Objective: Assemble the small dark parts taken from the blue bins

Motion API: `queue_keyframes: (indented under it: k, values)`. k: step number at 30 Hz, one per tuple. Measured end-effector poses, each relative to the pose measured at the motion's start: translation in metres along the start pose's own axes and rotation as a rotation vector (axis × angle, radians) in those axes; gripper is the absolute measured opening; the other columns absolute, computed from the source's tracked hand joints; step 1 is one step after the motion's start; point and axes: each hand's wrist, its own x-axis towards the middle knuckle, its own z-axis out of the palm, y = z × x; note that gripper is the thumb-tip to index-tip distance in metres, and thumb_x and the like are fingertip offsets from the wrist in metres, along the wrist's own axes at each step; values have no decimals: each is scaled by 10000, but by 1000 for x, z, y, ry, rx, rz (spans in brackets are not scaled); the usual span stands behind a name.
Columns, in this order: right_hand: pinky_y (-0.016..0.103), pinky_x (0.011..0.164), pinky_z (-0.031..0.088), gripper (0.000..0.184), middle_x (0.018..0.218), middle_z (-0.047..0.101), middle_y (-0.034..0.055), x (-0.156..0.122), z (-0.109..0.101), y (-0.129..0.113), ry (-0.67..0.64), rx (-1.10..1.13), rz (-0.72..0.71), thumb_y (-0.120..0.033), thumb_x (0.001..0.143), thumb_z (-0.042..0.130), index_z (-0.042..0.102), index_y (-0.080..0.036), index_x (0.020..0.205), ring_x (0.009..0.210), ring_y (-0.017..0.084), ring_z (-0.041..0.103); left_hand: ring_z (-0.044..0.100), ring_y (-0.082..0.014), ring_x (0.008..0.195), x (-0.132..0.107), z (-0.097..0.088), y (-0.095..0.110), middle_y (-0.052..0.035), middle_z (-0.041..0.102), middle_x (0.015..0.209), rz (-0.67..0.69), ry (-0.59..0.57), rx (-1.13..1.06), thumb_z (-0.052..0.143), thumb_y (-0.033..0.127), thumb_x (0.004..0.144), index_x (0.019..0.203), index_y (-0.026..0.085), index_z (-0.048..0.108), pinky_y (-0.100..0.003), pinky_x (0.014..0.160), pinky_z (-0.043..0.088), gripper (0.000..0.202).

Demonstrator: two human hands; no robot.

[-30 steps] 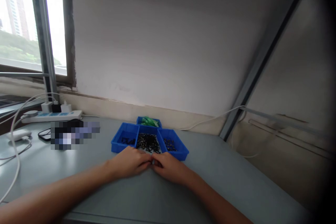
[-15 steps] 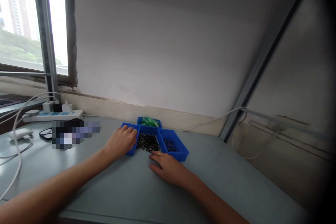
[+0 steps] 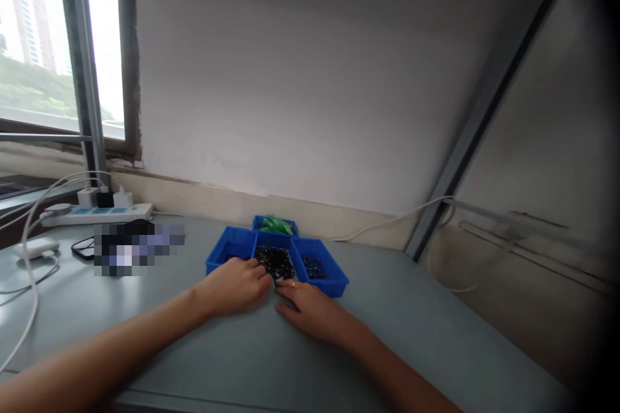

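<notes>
Toward the table's (image 3: 411, 322) far edge, the curled left hand (image 3: 237, 284), grip unclear, and the flat, open right hand (image 3: 310, 310) meet before the middle tray (image 3: 272, 247), so its black parts (image 3: 277, 261) sit within reach.

No legible txt, nos. or brand marks anywhere. White power strip w/ blue sockets (image 3: 97, 213): any markings were too small to read. Blue plastic parts bins (image 3: 335, 284): no readable labels. Pixelated patch (image 3: 138, 248) on the table was unreadable.
</notes>
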Motion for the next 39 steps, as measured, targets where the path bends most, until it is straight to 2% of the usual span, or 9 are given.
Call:
queue_keyframes:
  k: [5, 8, 12, 16, 19, 26, 31, 39]
  values:
    - [292, 880, 384, 314, 1124, 609, 102, 0, -2, -1, 6, 11, -5, -251, 871, 444, 584, -169, 1141, 1021, 223, 552, 626, -208, 596, -2, 13, 16, -69, 641, 706, -24, -93, -86, 459, 221, 873, 793, 139, 588, -299, 557, 488, 173]
    - [292, 878, 384, 300, 1125, 601, 97, 0, -1, 0, 13, -7, 2, -248, 868, 447, 587, -179, 1124, 1018, 221, 549, 646, -228, 612, -2, 17, 17, -84, 659, 727, -77, -132, -106, 440, 221, 871, 818, 140, 591, -311, 562, 504, 179]
    - [298, 854, 402, 276, 1079, 604, 87, -1, 0, 0, 31, -28, -1, -247, 856, 456, 583, -183, 1092, 973, 215, 562, 658, -244, 654, 0, 17, 18, -88, 657, 723, -169, -151, -101, 421, 240, 876, 946, 136, 561, -316, 588, 512, 188]
    - [316, 919, 382, 387, 1225, 547, 107, -2, 0, 0, 47, -33, -21, -255, 860, 447, 510, -170, 1232, 1081, 226, 523, 659, -262, 674, 0, 20, 19, -101, 649, 732, -262, -172, -130, 387, 264, 888, 1027, 121, 531, -339, 597, 513, 247]
    - [326, 972, 347, 390, 1304, 506, 94, -1, 1, 0, 15, -27, -51, -254, 879, 415, 522, -184, 1248, 1152, 230, 485, 661, -265, 676, 0, 23, 19, -113, 652, 741, -270, -188, -138, 371, 261, 890, 1006, 118, 548, -339, 592, 513, 255]
    - [317, 947, 379, 340, 1233, 564, 88, 1, 0, 1, 7, -29, -53, -263, 885, 415, 591, -193, 1167, 1088, 218, 536, 661, -258, 677, 0, 21, 18, -107, 650, 723, -274, -186, -138, 376, 248, 884, 920, 130, 567, -325, 589, 511, 227]
    - [352, 971, 360, 381, 1367, 435, 117, 0, 3, 3, 15, -60, -5, -310, 883, 423, 561, -178, 1213, 1161, 253, 485, 661, -264, 699, 0, 19, 18, -108, 650, 737, -282, -202, -148, 381, 263, 881, 930, 132, 571, -327, 600, 509, 236]
    - [290, 911, 386, 313, 1158, 602, 93, 2, 0, 2, 16, -28, -54, -228, 868, 436, 606, -172, 1124, 1042, 211, 550, 660, -272, 697, 0, 20, 18, -115, 662, 747, -296, -200, -165, 382, 260, 880, 933, 128, 578, -342, 602, 509, 242]
